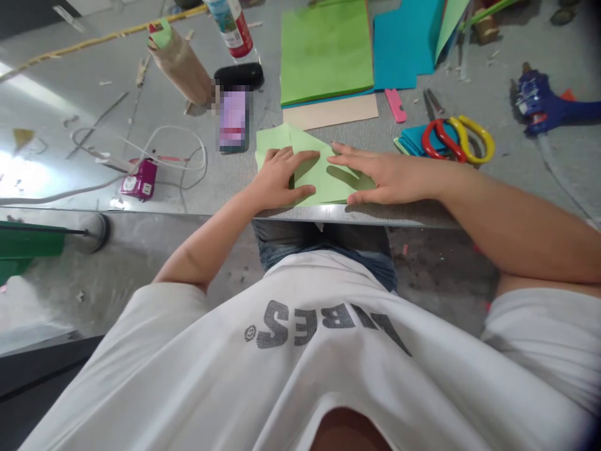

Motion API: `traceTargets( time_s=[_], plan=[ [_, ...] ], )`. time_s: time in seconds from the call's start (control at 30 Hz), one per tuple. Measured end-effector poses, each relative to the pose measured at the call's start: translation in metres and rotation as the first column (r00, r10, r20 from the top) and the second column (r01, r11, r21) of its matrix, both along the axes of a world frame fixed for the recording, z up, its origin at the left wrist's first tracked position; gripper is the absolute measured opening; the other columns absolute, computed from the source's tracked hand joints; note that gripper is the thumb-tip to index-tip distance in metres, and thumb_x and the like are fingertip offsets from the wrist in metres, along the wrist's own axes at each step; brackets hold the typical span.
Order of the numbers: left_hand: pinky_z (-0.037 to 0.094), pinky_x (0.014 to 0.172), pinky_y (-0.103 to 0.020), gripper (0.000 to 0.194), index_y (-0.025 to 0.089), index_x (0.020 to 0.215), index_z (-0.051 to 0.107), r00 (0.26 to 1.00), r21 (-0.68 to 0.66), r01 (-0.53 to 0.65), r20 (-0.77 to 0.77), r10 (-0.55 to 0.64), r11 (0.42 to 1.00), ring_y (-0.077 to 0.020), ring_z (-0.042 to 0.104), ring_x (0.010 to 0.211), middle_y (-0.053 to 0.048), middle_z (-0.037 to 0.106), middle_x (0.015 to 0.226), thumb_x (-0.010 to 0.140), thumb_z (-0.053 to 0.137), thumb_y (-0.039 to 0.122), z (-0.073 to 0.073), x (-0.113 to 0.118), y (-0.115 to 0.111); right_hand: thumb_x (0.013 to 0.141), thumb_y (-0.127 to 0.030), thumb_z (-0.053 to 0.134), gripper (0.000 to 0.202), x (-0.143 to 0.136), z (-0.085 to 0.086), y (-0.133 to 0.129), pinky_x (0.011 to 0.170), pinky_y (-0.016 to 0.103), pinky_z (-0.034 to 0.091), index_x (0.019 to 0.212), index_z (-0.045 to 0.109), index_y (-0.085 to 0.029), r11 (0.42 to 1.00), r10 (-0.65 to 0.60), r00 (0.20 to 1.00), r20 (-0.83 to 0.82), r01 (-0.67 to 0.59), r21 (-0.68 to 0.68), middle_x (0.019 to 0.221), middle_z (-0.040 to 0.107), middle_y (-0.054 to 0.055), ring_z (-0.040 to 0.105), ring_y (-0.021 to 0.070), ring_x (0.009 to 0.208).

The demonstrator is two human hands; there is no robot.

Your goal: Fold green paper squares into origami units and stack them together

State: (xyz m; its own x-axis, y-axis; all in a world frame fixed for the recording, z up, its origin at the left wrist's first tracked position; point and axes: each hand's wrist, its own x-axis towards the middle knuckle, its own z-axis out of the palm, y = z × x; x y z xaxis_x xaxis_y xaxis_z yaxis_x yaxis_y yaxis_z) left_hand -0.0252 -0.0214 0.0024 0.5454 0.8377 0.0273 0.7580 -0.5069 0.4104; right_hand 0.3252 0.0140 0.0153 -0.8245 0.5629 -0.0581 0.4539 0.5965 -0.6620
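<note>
A light green sheet of paper (312, 178) lies at the table's front edge, with a folded flap along its upper side. Flat on its left part rests my left hand (284, 177), fingers spread and the thumb pointing right. My right hand (369, 172) reaches in from the other side, its fingers apart and touching or just over the paper's right part. Neither hand grips anything. Right of the paper are scissors (457, 141) with red and yellow handles, lying on a small stack of blue folded paper (413, 139).
Green sheets (326, 53) and blue paper (404, 47) lie behind, near a pink cutter (395, 105). A blue glue gun (539, 103) is at right. Leftward are a phone (233, 119), a black case (239, 75), a bottle (232, 31), a brown roll (181, 66) and a purple charger (139, 180) with cables.
</note>
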Motion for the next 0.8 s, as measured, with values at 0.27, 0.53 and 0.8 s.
traceTargets(
  time_s=[0.27,0.53,0.8],
  plan=[
    [0.03,0.152,-0.076,0.087,0.023,0.184,0.061,0.999,0.054,0.03,0.026,-0.031,0.998,-0.0494,0.071,0.151,-0.019,0.084,0.142,0.103,0.073,0.052,-0.009,0.001,0.007,0.099,-0.078,0.089,0.097,0.001,-0.001,0.009,0.15,0.08,0.049,0.187,0.065,-0.045,0.996,-0.028,0.999,0.017,0.026,0.089,0.205,0.048,0.001,0.051,0.0537,0.185],
    [0.033,0.154,-0.078,0.089,0.023,0.18,0.066,0.995,0.059,0.048,0.088,-0.054,0.997,-0.048,0.075,0.143,-0.015,0.083,0.126,0.097,0.079,0.052,-0.015,-0.007,0.009,0.086,-0.081,0.096,0.085,0.011,0.018,0.011,0.129,0.077,0.064,0.16,0.084,-0.041,0.987,-0.076,0.994,0.08,0.064,0.146,0.174,0.074,0.011,0.074,0.0542,0.152],
    [0.03,0.156,-0.08,0.091,0.036,0.172,0.07,0.98,0.037,0.062,0.184,-0.068,0.997,-0.0479,0.074,0.148,-0.013,0.083,0.143,0.087,0.093,0.058,-0.018,-0.016,0.013,0.086,-0.088,0.098,0.075,0.03,0.024,0.021,0.107,0.067,0.069,0.139,0.09,-0.036,0.987,-0.159,0.96,0.232,0.157,0.03,0.124,0.092,0.01,0.082,0.0472,0.124]
  ],
)
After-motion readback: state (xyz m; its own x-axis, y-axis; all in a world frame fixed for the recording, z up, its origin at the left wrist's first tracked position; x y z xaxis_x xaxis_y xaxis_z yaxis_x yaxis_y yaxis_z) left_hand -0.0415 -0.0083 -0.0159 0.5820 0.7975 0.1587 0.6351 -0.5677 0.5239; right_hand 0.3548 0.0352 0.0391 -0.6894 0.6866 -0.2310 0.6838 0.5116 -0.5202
